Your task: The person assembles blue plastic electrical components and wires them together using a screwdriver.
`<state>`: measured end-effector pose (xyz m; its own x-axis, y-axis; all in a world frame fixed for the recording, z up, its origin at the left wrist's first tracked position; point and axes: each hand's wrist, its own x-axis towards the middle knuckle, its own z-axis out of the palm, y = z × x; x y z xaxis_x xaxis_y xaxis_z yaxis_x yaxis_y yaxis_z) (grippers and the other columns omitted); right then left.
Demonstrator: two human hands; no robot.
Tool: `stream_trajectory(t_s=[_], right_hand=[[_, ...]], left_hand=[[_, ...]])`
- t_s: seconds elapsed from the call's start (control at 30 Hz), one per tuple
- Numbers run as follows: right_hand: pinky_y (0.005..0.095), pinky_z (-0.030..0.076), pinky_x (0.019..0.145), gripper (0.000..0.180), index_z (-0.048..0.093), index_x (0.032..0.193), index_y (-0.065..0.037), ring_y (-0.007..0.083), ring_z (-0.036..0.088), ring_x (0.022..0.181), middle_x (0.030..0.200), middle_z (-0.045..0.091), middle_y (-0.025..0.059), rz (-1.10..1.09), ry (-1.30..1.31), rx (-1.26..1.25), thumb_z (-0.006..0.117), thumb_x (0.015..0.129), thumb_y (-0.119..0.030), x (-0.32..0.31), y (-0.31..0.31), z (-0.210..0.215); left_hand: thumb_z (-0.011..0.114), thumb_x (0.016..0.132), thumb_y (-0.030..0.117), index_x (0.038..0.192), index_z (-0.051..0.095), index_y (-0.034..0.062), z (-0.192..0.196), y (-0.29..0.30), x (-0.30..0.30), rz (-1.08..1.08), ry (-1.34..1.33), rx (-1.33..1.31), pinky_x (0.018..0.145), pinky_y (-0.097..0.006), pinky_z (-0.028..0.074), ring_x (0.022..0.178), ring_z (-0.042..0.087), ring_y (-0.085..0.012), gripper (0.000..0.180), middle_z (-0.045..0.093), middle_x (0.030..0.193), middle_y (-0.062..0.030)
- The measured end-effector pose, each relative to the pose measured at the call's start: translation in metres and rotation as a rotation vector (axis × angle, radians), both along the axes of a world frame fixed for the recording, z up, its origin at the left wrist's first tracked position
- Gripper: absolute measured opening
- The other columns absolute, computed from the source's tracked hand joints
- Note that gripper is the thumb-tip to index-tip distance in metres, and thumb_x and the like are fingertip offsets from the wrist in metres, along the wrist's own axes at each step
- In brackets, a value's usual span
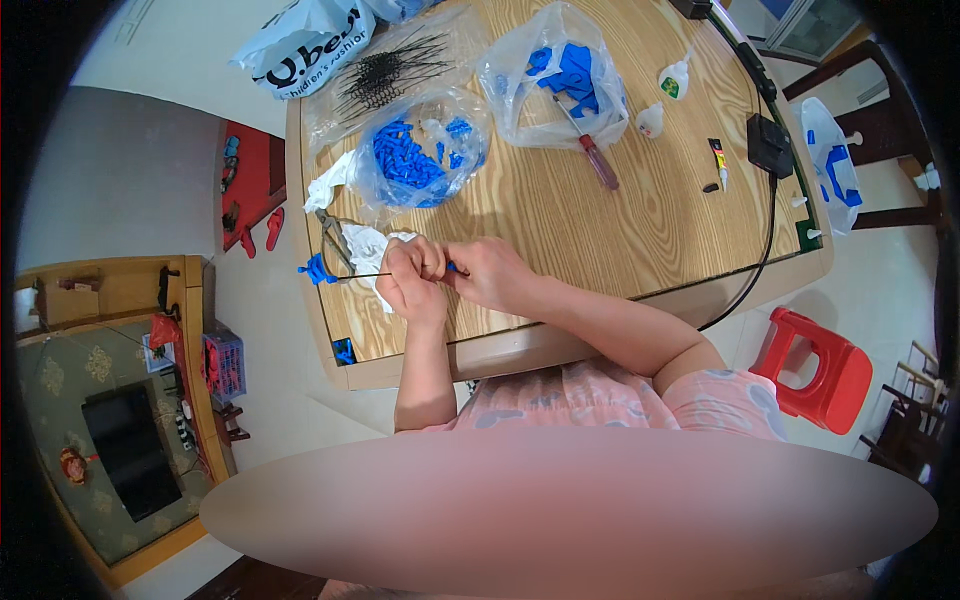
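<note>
Near the front left of the table, my left hand (413,278) is closed around a thin black rod (355,275). At the rod's left end sits a blue piece (317,268) of irregular shape, out past my fingers. My right hand (492,272) presses close against the left one, its fingers pinched on a small blue piece (454,267) that is mostly hidden. Whether that piece touches the rod is covered by my fingers. Under and behind my left hand lies crumpled white tissue (365,248), with pliers (335,240) beside it.
Clear bags hold small blue parts (408,160) and flat blue pieces (572,78). Black rods (385,75) lie in plastic at the back. A screwdriver (600,163), glue tube (718,160), small white bottles (674,80) and black adapter (769,146) are rightward. A red stool (825,380) stands right.
</note>
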<state>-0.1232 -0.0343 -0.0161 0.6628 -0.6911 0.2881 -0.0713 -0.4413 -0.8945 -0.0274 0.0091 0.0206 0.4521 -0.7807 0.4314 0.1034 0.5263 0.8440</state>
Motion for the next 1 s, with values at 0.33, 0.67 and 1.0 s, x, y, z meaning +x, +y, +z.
stream_trajectory(t_s=[0.33, 0.67, 1.0], right_hand=[[0.0416, 0.043, 0.053, 0.011, 0.058, 0.078, -0.005, 0.0364, 0.056, 0.062, 0.065, 0.058, 0.0163, 0.006, -0.022, -0.004, 0.064, 0.072, -0.012, 0.0, 0.0, -0.003], [0.0424, 0.043, 0.055, 0.011, 0.057, 0.078, -0.004, 0.0368, 0.057, 0.063, 0.067, 0.059, 0.0166, 0.025, 0.015, 0.014, 0.064, 0.072, -0.012, -0.002, 0.0, 0.004], [0.0422, 0.043, 0.054, 0.012, 0.057, 0.079, -0.004, 0.0367, 0.057, 0.063, 0.066, 0.058, 0.0167, 0.019, -0.007, -0.01, 0.064, 0.072, -0.012, -0.001, -0.001, 0.001]], left_hand=[[0.037, 0.096, 0.028, 0.061, 0.024, 0.0119, 0.001, 0.0, -0.001, 0.026, -0.029, 0.029, 0.038, -0.025, 0.017, 0.043, 0.018, -0.0079, 0.041, 0.022, 0.051, 0.0027], [0.037, 0.096, 0.029, 0.061, 0.025, 0.0119, -0.001, 0.0, 0.0, 0.011, -0.027, 0.037, 0.038, -0.025, 0.016, 0.042, 0.018, -0.0075, 0.041, 0.022, 0.05, 0.0031], [0.037, 0.096, 0.028, 0.06, 0.024, 0.0125, 0.001, 0.0, -0.002, 0.042, -0.014, 0.044, 0.038, -0.025, 0.017, 0.042, 0.018, -0.0071, 0.04, 0.021, 0.051, 0.0037]])
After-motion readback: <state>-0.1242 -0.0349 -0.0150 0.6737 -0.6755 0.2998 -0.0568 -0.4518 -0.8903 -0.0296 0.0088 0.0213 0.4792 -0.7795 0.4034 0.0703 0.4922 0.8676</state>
